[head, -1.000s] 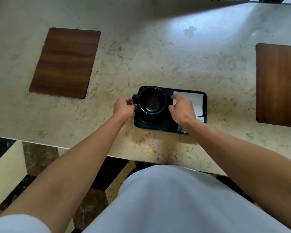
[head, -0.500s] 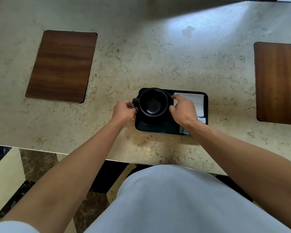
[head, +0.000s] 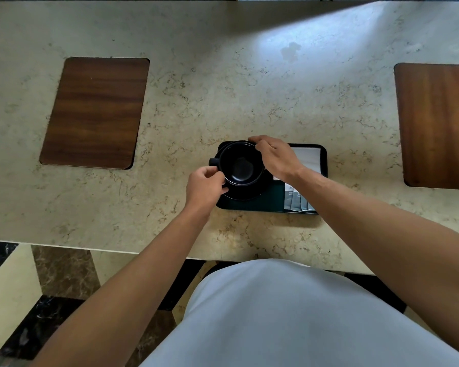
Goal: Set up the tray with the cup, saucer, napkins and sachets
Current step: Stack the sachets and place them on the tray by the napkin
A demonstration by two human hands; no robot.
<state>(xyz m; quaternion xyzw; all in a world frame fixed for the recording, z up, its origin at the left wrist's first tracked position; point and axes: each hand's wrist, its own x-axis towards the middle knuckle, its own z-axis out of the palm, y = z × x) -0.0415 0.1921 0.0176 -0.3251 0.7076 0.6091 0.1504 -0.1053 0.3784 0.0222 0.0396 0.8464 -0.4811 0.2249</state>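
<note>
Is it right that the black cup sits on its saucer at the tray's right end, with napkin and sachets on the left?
Not quite: the head view shows the cup on its saucer at the tray's left end, with napkin and sachets on the right.

I seem to be in a hotel or café: I stand at a long marble counter (head: 223, 83) with wood panels (head: 94, 112) inlaid, over a patterned marble floor (head: 37, 300), and a tray (head: 263, 203) holds a cup (head: 240, 165), napkins (head: 309, 158) and sachets (head: 297, 201)
</note>
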